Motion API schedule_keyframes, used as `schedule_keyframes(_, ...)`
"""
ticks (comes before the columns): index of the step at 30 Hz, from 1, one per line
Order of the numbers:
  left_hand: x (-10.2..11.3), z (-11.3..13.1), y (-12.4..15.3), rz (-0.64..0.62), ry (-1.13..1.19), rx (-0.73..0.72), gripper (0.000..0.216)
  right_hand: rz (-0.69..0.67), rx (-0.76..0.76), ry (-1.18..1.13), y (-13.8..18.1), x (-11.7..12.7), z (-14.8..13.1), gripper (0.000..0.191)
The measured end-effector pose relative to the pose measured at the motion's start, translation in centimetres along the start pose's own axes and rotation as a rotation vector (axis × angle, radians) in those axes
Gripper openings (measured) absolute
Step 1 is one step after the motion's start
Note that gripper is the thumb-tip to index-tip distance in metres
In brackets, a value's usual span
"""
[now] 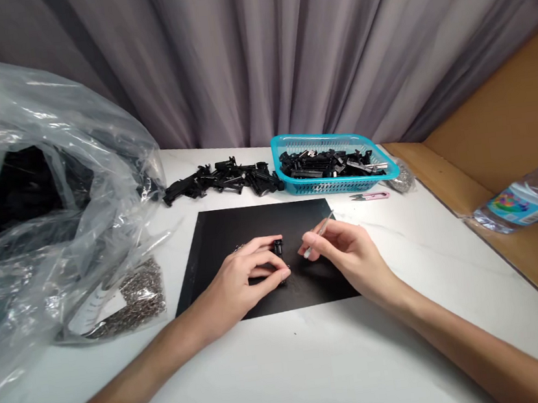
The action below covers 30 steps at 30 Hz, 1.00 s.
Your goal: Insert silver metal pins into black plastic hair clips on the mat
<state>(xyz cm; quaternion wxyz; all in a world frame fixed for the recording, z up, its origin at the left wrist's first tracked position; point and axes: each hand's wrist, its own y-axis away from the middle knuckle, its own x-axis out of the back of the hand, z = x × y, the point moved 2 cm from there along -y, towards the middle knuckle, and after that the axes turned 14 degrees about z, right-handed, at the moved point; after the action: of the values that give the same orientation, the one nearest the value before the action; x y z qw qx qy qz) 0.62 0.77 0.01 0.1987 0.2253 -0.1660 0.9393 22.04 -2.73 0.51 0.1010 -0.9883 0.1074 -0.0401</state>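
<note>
Over the black mat (214, 234), my left hand (245, 270) is closed round a small black plastic part (278, 247), with its thumb and a fingertip pinched near the part's lower end. Much of this part is hidden by the fingers. To its right, my right hand (343, 248) grips a slim silver tool (324, 222) between thumb and fingers, its pale end pointing down and left. Its exact kind is not clear. A narrow gap separates the tool from the black part.
Behind the mat lie a pile of black plastic parts (227, 179) and a blue basket (340, 186) holding more. Pink-handled thread snips (370, 196) lie near a bag (402, 177). A large plastic bag (107, 123), a bag of small metal pieces (138, 296), cardboard (494, 121) and a bottle (519, 203) flank the workspace.
</note>
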Motion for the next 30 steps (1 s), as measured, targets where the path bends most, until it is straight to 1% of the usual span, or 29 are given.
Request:
schedule_keyframes(4, 0.0, 0.0, 0.0, 0.018, -0.012, 0.001, 0.032, -0.111, -0.144, -0.057, -0.4, 0.1, 0.2, 0.032)
schedule_keyframes(8, 0.1, 0.4, 0.0, 0.027, -0.013, -0.001, 0.032, -0.209, -0.305, -0.14, -0.4, 0.0, 0.1, 0.037)
schedule_keyframes(11, 0.3, 0.5, -0.1, 0.036, -0.015, 0.015, 0.029, -0.272, -0.34, -0.136, -0.3, 0.0, 0.0, 0.039)
schedule_keyframes(13, 0.3, 0.4, -0.1, 0.033, -0.007, 0.027, 0.028, -0.32, -0.327, -0.083, -0.1, 0.0, 0.0, 0.037)
schedule_keyframes(15, 0.3, 0.2, -0.1, 0.021, 0.007, 0.03, 0.028, -0.372, -0.28, 0.013, 0.0, 0.0, 0.0, 0.029)
schedule_keyframes(17, 0.3, 0.2, -0.1, 0.013, 0.022, 0.023, 0.028, -0.411, -0.185, 0.135, 0.2, 0.0, -0.1, 0.022)
schedule_keyframes(19, 0.2, 0.1, -0.2, 0.015, 0.026, 0.018, 0.028, -0.424, -0.09, 0.233, 0.4, 0.1, -0.2, 0.02)
schedule_keyframes(21, 0.1, 0.2, -0.2, 0.023, 0.019, 0.007, 0.029, -0.407, -0.032, 0.284, 0.4, 0.2, -0.4, 0.022)
schedule_keyframes(24, 0.2, 0.3, -0.2, 0.029, 0.0, -0.015, 0.03, -0.362, 0.008, 0.332, 0.5, 0.1, -0.4, 0.026)
schedule_keyframes(27, 0.4, 0.3, -0.1, 0.014, -0.008, -0.009, 0.031, -0.319, 0.009, 0.323, 0.7, -0.2, -0.2, 0.029)
schedule_keyframes(30, 0.5, 0.3, 0.0, 0.0, -0.005, 0.018, 0.034, -0.239, 0.001, 0.275, 0.9, -0.6, 0.2, 0.027)
